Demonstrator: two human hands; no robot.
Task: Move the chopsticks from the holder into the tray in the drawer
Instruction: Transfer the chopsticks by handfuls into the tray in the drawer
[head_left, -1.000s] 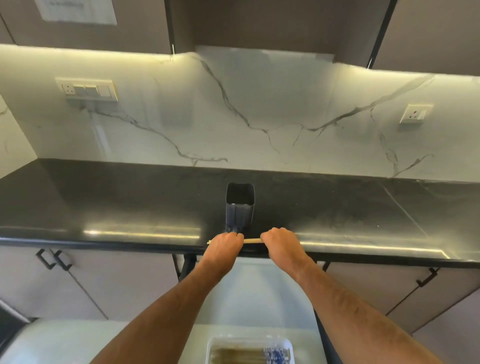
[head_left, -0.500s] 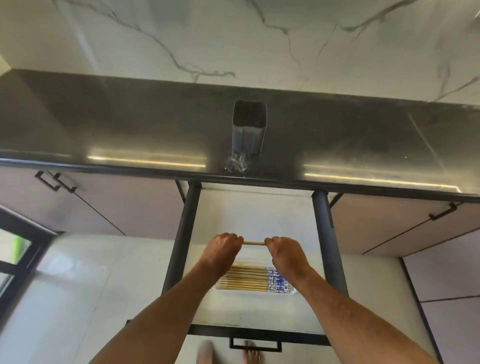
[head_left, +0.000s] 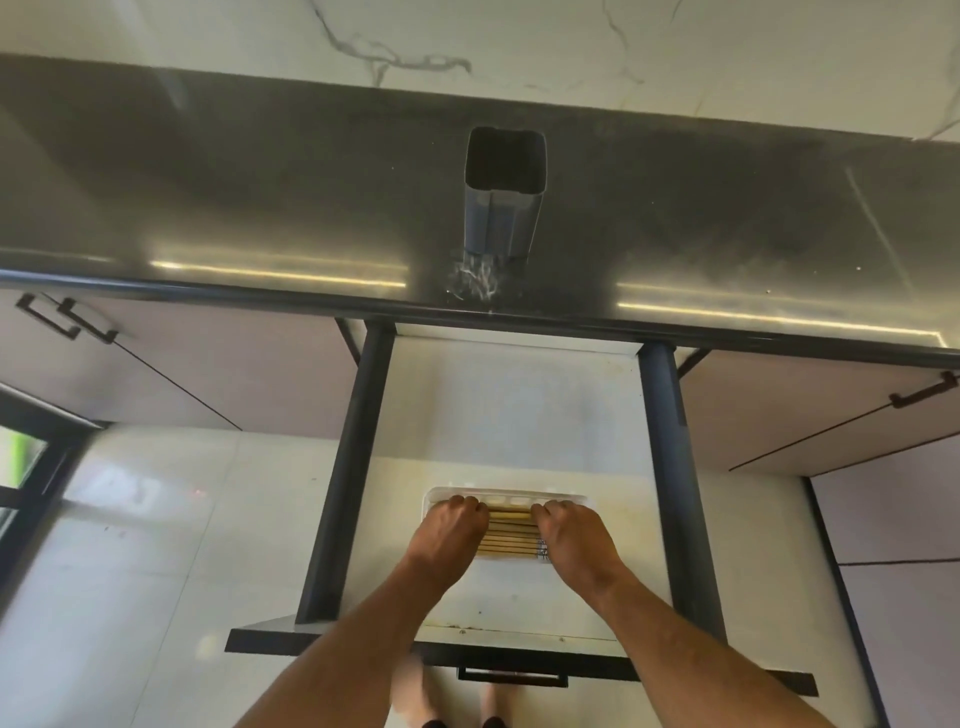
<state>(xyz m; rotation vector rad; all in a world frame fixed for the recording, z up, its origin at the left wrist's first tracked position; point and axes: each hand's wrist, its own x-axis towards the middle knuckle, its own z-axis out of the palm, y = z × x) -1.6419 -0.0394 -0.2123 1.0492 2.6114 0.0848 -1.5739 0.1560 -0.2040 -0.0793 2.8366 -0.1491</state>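
chopsticks (head_left: 510, 538): wooden, side by side, flat in tray
tray (head_left: 511, 496): white, in open drawer (head_left: 511, 415)
holder (head_left: 504, 189): dark, upright on table (head_left: 260, 197)

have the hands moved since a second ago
Yes. Both hands, left hand and right hand, dropped from the countertop edge to the tray in the drawer.

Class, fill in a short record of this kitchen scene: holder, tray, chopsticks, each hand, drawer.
holder: dark chopstick holder upright on the black countertop, no chopsticks showing in it
tray: white tray inside the drawer
chopsticks: row of chopsticks lying in the tray
left hand: left hand curled at one end of the chopsticks
right hand: right hand curled at the other end
drawer: open drawer
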